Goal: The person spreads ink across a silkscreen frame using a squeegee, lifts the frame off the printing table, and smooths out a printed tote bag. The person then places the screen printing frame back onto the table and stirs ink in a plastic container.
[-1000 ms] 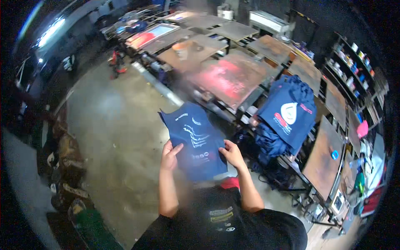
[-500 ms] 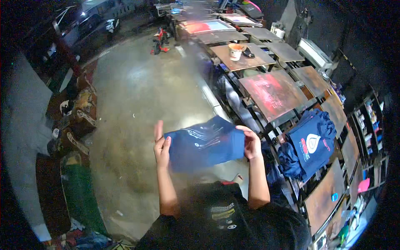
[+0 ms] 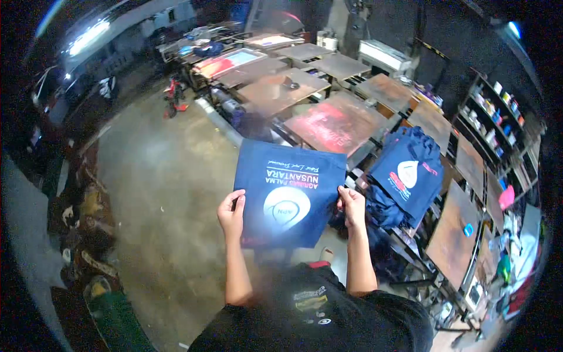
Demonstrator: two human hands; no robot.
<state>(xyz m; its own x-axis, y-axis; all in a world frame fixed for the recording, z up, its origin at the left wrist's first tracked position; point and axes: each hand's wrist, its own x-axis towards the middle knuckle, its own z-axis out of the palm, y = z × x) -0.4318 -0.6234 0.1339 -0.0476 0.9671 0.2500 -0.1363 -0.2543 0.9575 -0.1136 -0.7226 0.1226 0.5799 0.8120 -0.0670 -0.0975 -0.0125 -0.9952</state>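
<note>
A navy blue printed cloth piece [image 3: 293, 196] is spread flat between my two hands, in front of my body. Its face shows upside-down white and red lettering and a round white logo. My left hand [image 3: 232, 212] pinches the cloth's left edge with thumb and fingers. At the right edge, my right hand [image 3: 352, 206] grips it the same way. A pile of similar navy cloth pieces [image 3: 407, 173] with white and red prints lies to the right on the work tables.
Rows of brown flat boards [image 3: 454, 232] run along the right, one with red stains [image 3: 331, 126]. A dark shelf [image 3: 489, 114] holds bottles. Concrete floor [image 3: 158, 193] spreads to the left, with a red object [image 3: 175, 97] farther back and a green-covered item [image 3: 114, 317] at lower left.
The cloth was folded or bent between my hands and now hangs open, showing a different printed side with the round logo. The head view has swung back to the right.
</note>
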